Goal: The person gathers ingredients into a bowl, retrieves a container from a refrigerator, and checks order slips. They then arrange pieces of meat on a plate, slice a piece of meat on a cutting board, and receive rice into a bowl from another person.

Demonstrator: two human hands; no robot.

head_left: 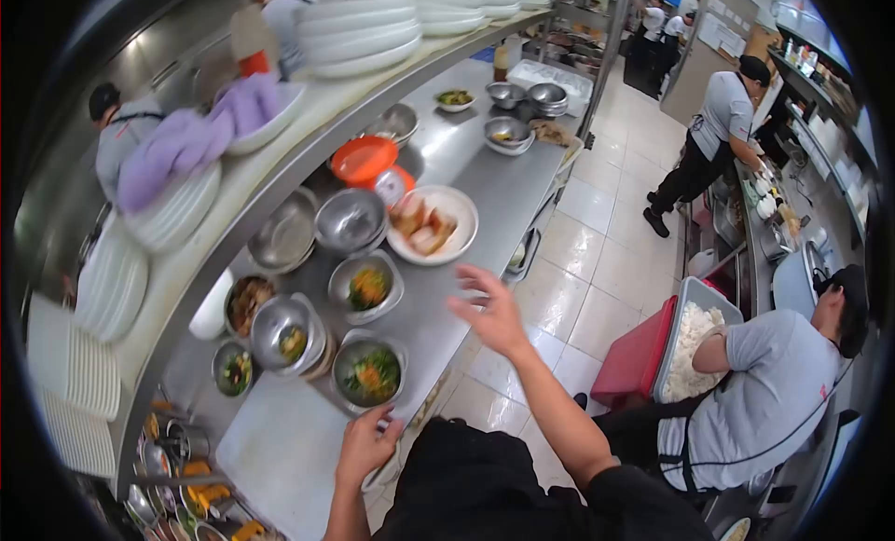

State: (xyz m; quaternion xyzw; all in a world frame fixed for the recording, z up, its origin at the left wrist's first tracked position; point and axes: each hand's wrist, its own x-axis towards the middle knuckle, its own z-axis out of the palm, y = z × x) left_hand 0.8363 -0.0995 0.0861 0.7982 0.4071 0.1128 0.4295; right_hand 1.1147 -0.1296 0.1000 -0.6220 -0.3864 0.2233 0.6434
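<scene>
My right hand [488,308] is raised near the counter's edge with its fingers spread, holding nothing, just below a white bowl [466,210] of sliced meat. Close to a metal bowl [371,371] of greens and shredded orange topping is my left hand [371,440], its fingers apart and empty; whether it touches the rim is unclear. A second metal bowl [367,287] with similar food sits beyond. Left of these stand a metal bowl [287,334] with a little food in it and a white cutting board [280,443].
An orange scale [392,182] and more metal bowls stand farther along the steel counter [447,159]. Stacked white plates [359,38] and a purple cloth [186,145] lie on the shelf above. A co-worker [764,401] at right reaches into a white-filled bin [695,350]; another person [713,131] stands behind.
</scene>
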